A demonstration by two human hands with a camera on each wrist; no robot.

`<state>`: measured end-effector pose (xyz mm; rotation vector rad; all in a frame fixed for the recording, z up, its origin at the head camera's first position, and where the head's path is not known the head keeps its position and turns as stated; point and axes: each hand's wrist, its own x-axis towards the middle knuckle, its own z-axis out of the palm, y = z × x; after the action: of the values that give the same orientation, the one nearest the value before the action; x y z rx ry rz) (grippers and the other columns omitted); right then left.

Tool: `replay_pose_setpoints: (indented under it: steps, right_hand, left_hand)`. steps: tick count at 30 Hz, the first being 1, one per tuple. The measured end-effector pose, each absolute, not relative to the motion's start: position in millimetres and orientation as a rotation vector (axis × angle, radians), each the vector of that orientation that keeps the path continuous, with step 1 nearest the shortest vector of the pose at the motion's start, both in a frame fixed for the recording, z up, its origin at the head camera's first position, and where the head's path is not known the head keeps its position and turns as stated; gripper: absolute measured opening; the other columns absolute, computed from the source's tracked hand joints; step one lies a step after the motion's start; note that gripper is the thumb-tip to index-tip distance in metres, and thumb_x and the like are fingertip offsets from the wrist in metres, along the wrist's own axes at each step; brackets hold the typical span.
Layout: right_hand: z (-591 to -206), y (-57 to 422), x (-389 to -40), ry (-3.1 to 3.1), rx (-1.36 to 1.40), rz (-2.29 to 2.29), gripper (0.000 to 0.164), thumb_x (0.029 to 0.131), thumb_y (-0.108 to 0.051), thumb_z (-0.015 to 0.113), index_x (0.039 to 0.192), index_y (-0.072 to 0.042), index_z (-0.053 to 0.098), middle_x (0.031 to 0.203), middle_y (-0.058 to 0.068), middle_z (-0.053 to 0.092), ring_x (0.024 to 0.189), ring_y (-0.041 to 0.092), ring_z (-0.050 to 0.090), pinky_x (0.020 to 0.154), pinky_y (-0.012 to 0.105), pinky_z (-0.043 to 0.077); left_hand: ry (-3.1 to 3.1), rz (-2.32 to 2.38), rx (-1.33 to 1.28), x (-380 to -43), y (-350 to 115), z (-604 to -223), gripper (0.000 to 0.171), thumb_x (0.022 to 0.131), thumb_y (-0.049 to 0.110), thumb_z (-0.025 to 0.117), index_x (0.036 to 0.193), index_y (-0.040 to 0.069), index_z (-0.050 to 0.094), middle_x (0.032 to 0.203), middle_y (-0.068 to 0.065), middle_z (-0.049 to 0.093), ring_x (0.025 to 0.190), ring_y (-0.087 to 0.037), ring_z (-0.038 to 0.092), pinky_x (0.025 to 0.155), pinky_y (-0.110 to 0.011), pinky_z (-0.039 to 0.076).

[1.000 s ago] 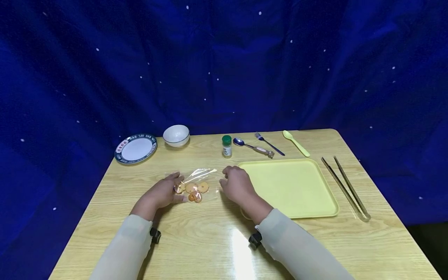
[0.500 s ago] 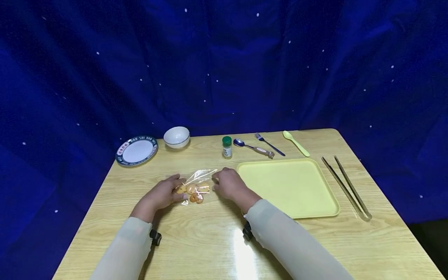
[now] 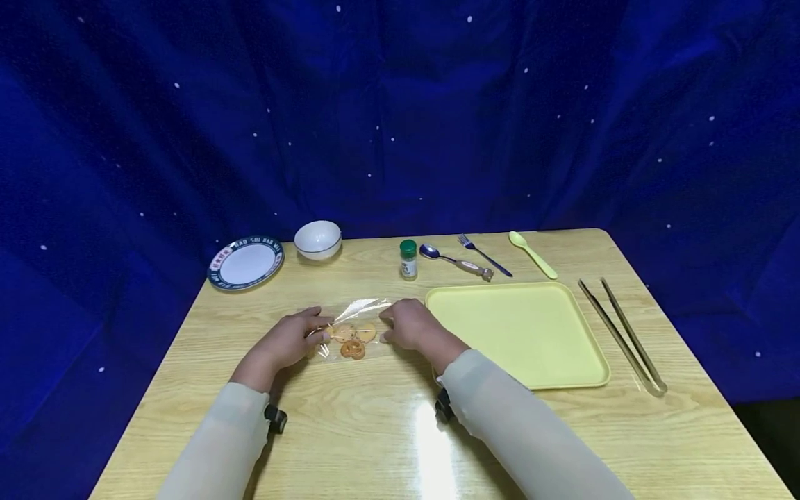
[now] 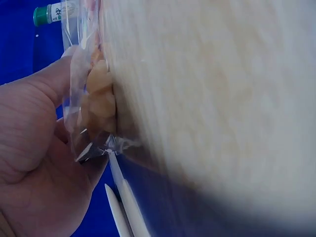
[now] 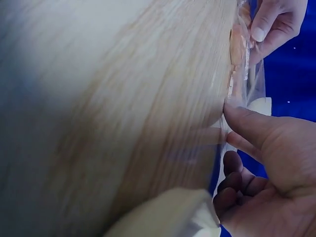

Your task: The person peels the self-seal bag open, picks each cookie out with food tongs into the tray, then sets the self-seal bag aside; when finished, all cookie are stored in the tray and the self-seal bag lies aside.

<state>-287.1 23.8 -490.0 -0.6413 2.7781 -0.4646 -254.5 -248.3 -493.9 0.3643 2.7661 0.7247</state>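
Observation:
A clear plastic bag of cookies [image 3: 354, 335] lies on the table between my hands, with several round pale cookies and a browner pretzel-shaped piece inside. My left hand [image 3: 289, 341] holds the bag's left end between thumb and fingers; the left wrist view shows the bag [image 4: 100, 94] standing out beyond the thumb. At the opposite end my right hand [image 3: 412, 326] pinches the edge with thumb and forefinger, while its other fingers curl under, as the right wrist view shows.
Right of the bag lies a pale yellow tray [image 3: 519, 333], with metal tongs [image 3: 625, 340] beyond it. Along the back stand a plate [image 3: 246, 263], a white bowl [image 3: 318, 239], a green-capped shaker [image 3: 408, 260], a metal spoon [image 3: 456, 262], a fork [image 3: 485, 255] and a yellow spoon [image 3: 533, 255].
My right hand has moved left onto the bag's right end. The left hand's fingers have shifted slightly on the bag, and the cookies inside have settled into a different arrangement.

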Motion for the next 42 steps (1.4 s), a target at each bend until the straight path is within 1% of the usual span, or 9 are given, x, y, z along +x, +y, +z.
replay_pose_setpoints:
  steps: [6,12,15,21,28,33,37,40,42]
  right_hand:
    - [-489.8,23.3,-286.4,2.762,-0.646,-0.45,0.051,0.093,-0.035,0.076,0.139,-0.018,0.065,0.142,0.002,0.064,0.14,0.032,0.051,0.12,0.044,0.039]
    - [-491.9,22.7,-286.3,2.757,-0.614,-0.462,0.051,0.093,-0.035,0.076,0.14,-0.019,0.064,0.144,0.003,0.062,0.141,0.032,0.05,0.122,0.044,0.037]
    - [-493.2,22.1,-286.3,2.759,-0.613,-0.469,0.05,0.093,-0.034,0.076,0.139,-0.019,0.064,0.144,0.003,0.063,0.141,0.032,0.049,0.122,0.044,0.036]
    - [-493.8,21.3,-286.5,2.768,-0.634,-0.446,0.049,0.093,-0.034,0.076,0.138,-0.019,0.065,0.142,0.002,0.064,0.14,0.032,0.05,0.121,0.044,0.037]
    - [-492.9,21.1,-286.3,2.769,-0.62,-0.452,0.049,0.094,-0.033,0.075,0.139,-0.019,0.065,0.144,0.001,0.063,0.141,0.032,0.05,0.122,0.044,0.037]
    - [-493.0,20.7,-286.2,2.765,-0.602,-0.454,0.049,0.093,-0.034,0.075,0.139,-0.02,0.064,0.145,0.001,0.062,0.142,0.032,0.048,0.122,0.044,0.037]
    - [-493.0,20.8,-286.3,2.761,-0.59,-0.452,0.05,0.094,-0.035,0.075,0.14,-0.02,0.064,0.145,0.001,0.061,0.143,0.032,0.048,0.122,0.044,0.037]
    - [-493.2,21.2,-287.0,2.765,-0.577,-0.464,0.05,0.093,-0.034,0.076,0.14,-0.02,0.064,0.145,0.001,0.061,0.142,0.032,0.048,0.121,0.044,0.038]
    - [-493.4,21.6,-287.8,2.773,-0.577,-0.462,0.051,0.092,-0.034,0.077,0.14,-0.02,0.064,0.144,0.002,0.062,0.141,0.031,0.049,0.121,0.043,0.039]
  left_hand:
    - [2.848,0.759,0.4,-254.0,-246.7,-495.5,0.035,0.104,0.026,0.06,0.136,0.013,0.067,0.158,-0.017,0.045,0.145,-0.044,0.041,0.12,-0.061,0.032]
    - [2.934,0.85,0.378,-255.5,-240.6,-497.9,0.023,0.1,0.02,0.067,0.119,0.011,0.076,0.136,-0.014,0.067,0.129,-0.036,0.061,0.108,-0.052,0.051]
    - [2.959,0.871,0.34,-255.9,-237.7,-498.5,0.019,0.1,0.022,0.068,0.113,0.012,0.078,0.125,-0.01,0.072,0.121,-0.031,0.066,0.102,-0.049,0.055]
    - [3.004,0.924,0.305,-254.7,-234.8,-496.9,0.015,0.1,0.02,0.068,0.108,0.012,0.079,0.119,-0.009,0.074,0.114,-0.028,0.068,0.098,-0.047,0.057]
    - [3.052,0.978,0.276,-253.8,-232.8,-495.8,0.009,0.1,0.018,0.067,0.099,0.014,0.075,0.104,-0.004,0.076,0.087,-0.018,0.066,0.08,-0.039,0.057]
    - [3.071,0.978,0.269,-252.8,-231.6,-494.3,0.012,0.101,0.019,0.066,0.101,0.012,0.076,0.108,-0.006,0.076,0.091,-0.018,0.066,0.082,-0.041,0.058]
    - [3.056,1.051,0.259,-250.8,-231.5,-491.0,0.009,0.1,0.016,0.066,0.098,0.011,0.073,0.104,-0.008,0.075,0.088,-0.018,0.069,0.076,-0.037,0.059]
    - [3.019,1.076,0.268,-250.8,-232.1,-489.4,0.008,0.101,0.015,0.064,0.097,0.011,0.071,0.093,-0.006,0.073,0.071,-0.015,0.066,0.065,-0.032,0.054]
    - [3.003,1.04,0.29,-251.5,-231.8,-489.5,0.008,0.101,0.016,0.065,0.103,0.01,0.071,0.097,-0.006,0.074,0.077,-0.016,0.068,0.07,-0.034,0.057]
